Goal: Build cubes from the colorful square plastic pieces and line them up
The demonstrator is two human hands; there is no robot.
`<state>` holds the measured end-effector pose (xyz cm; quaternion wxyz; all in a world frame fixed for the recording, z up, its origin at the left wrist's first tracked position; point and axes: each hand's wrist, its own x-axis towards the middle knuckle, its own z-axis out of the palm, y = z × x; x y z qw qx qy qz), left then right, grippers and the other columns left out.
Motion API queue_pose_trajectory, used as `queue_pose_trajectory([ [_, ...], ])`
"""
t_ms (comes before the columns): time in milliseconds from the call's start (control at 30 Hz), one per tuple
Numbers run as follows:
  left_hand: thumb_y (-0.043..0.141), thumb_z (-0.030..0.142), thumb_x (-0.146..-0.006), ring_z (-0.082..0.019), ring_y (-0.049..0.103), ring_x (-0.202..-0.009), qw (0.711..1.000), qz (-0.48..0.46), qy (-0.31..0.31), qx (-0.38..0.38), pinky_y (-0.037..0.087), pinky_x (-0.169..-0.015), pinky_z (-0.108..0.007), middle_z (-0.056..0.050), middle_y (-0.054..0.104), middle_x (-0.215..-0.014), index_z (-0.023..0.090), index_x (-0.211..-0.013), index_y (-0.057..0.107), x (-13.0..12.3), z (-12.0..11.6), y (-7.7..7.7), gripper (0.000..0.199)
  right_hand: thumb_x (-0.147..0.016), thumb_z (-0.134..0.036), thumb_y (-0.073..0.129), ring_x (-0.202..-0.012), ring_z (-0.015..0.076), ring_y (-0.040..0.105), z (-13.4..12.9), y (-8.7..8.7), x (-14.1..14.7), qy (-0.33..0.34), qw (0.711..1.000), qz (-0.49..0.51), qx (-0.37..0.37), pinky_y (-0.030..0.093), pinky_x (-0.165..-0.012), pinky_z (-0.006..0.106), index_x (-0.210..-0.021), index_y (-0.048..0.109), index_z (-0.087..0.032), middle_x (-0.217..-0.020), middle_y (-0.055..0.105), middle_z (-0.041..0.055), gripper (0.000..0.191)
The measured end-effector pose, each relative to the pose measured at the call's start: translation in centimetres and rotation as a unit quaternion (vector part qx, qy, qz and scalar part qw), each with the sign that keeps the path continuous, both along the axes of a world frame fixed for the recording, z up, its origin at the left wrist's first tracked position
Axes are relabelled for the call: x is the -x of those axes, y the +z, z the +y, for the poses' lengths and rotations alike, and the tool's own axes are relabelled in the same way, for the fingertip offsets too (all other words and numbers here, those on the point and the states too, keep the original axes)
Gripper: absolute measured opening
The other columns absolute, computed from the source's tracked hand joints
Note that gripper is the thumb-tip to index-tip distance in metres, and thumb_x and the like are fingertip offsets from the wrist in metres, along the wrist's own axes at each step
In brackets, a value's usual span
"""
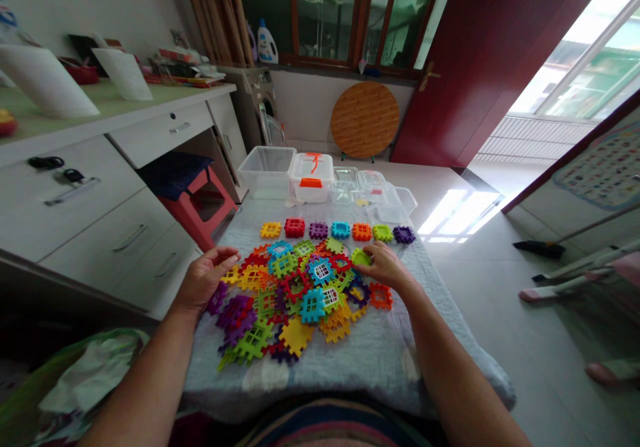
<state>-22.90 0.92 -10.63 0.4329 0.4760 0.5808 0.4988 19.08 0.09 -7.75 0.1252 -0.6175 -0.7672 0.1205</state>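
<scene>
A heap of colourful plastic interlocking building tiles (295, 287) with notched edges covers the middle of the cloth-covered table (360, 353). At its right side, my right hand (384, 265) grips a lime green tile (361, 257) between thumb and fingers. My left hand (204, 277) hovers at the heap's left edge, beside a yellow tile (231, 275) and a purple tile (217, 298); its fingers are slightly apart and nothing shows in them. Beyond the heap, several tiles stand in a row, from a yellow one (271, 230) to a dark purple one (404, 235).
Along the table's far end stand a clear plastic bin (267, 175), a lidded box with orange latches (311, 179) and clear containers (346, 183). A red stool (200, 200) and white drawers (110, 207) are at the left. A bag (85, 380) lies lower left.
</scene>
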Motion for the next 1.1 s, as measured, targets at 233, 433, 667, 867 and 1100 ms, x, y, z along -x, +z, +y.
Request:
queue_pose_trajectory([
  [233, 0.08, 0.054, -0.059, -0.02, 0.067, -0.076, 1.0, 0.011, 0.007, 0.001, 0.054, -0.067, -0.029, -0.005, 0.071, -0.088, 0.017, -0.091, 0.066, -0.1, 0.0, 0.2, 0.052, -0.074, -0.041, 0.071, -0.083, 0.0191, 0.054, -0.1, 0.0, 0.6, -0.009, 1.0, -0.017, -0.008, 0.041, -0.077, 0.028, -0.093, 0.067, -0.016, -0.087, 0.056, 0.0058, 0.033],
  [433, 0.08, 0.052, -0.059, -0.02, 0.067, -0.078, 1.0, 0.006, 0.007, 0.012, 0.054, -0.067, -0.028, -0.005, 0.073, -0.091, 0.019, -0.093, 0.067, 0.3, 0.2, -0.2, 0.049, -0.07, -0.03, 0.07, -0.088, 0.02, 0.054, -0.2, 0.9, -0.5, -0.01, 1.0, 0.017, -0.023, 0.044, -0.083, 0.03, -0.097, 0.065, -0.015, -0.093, 0.056, 0.0064, 0.031],
  [667, 0.08, 0.049, -0.059, -0.021, 0.068, -0.076, 1.0, -0.002, 0.004, 0.017, 0.056, -0.065, -0.03, -0.004, 0.073, -0.09, 0.02, -0.091, 0.067, 0.3, 0.3, -0.4, 0.045, -0.07, -0.024, 0.071, -0.1, 0.023, 0.054, 4.1, 3.4, -6.4, -0.051, 0.995, 0.014, -0.084, 0.044, -0.094, 0.036, -0.114, 0.062, -0.019, -0.107, 0.056, 0.0076, 0.045],
  [867, 0.079, 0.047, -0.061, -0.021, 0.069, -0.072, 0.999, -0.026, 0.002, 0.033, 0.056, -0.062, -0.03, -0.003, 0.072, -0.088, 0.021, -0.092, 0.065, 0.3, 0.1, -0.4, 0.042, -0.071, -0.019, 0.071, -0.108, 0.0246, 0.057, 7.4, 3.6, -7.4, -0.011, 0.998, -0.069, -0.006, 0.042, -0.098, 0.034, -0.117, 0.064, -0.016, -0.115, 0.06, 0.0118, 0.047],
  [1100, 0.081, 0.045, -0.061, -0.018, 0.068, -0.076, 0.998, -0.038, 0.0, 0.048, 0.056, -0.067, -0.026, 0.0, 0.072, -0.09, 0.02, -0.094, 0.064, 0.3, 0.1, -0.4, 0.044, -0.071, -0.019, 0.071, -0.116, 0.028, 0.057, 8.0, 3.0, -7.1, 0.035, 0.99, -0.132, 0.04, 0.039, -0.102, 0.036, -0.121, 0.063, -0.013, -0.121, 0.064, 0.0151, 0.051],
])
